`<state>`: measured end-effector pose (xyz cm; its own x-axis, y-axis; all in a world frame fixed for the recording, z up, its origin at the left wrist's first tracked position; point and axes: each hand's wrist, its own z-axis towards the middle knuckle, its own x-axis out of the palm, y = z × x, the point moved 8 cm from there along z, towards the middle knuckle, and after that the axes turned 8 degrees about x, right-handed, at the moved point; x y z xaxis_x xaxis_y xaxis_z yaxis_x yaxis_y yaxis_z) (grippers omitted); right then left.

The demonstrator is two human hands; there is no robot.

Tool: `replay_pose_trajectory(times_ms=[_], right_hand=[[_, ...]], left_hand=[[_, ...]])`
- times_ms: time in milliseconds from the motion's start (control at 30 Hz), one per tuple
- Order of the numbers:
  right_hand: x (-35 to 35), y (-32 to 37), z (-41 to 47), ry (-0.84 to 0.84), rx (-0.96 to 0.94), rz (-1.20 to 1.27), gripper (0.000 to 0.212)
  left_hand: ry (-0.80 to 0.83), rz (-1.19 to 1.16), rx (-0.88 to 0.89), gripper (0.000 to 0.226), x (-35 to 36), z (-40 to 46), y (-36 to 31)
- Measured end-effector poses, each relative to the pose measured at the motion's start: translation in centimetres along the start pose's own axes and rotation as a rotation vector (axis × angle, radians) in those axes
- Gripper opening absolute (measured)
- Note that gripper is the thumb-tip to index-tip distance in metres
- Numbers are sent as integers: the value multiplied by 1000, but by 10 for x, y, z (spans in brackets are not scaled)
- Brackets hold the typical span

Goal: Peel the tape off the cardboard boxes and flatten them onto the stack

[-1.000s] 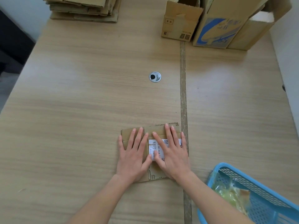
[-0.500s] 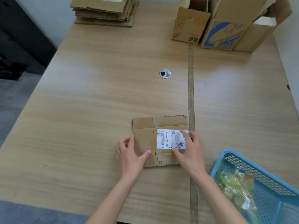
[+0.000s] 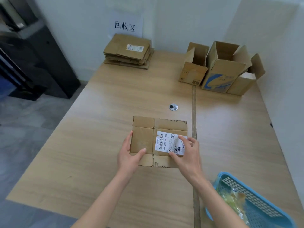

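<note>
Flattened box [image 3: 148,137], frame centre: your left hand [image 3: 130,155] and right hand [image 3: 189,153] each pinch an edge, thumbs on top.

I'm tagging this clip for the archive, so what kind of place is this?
Probably a recycling corner of an office or stockroom: a wall sign reading 回收区, a stack of flattened cardboard beneath it, and open boxes waiting on the table.

Soft, even daylight fills the frame, with a pale sheen across the table [image 3: 115,99] at centre left and only faint shadows. Wide-angle distortion bends the edges, and the dim upper left corner is smeared with blur.
</note>
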<state>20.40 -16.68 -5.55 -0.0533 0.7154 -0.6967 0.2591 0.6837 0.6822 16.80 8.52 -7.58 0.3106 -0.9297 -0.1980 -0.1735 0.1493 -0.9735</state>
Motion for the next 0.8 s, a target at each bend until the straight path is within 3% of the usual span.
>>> replay_pose_trajectory(times_ms=[167,400,800], right_hand=[[-24,123,-11,-26,-174,-20,71],[-31,318,-57,-108,-509,-364,65],[20,557,-134,-194,-803,-598,73]], left_hand=[[-70,-96,94,82,-82,18,-89],[-207,-136,210,79,-253,25,-194],[-512,-85,344,79,-538,3,-283]])
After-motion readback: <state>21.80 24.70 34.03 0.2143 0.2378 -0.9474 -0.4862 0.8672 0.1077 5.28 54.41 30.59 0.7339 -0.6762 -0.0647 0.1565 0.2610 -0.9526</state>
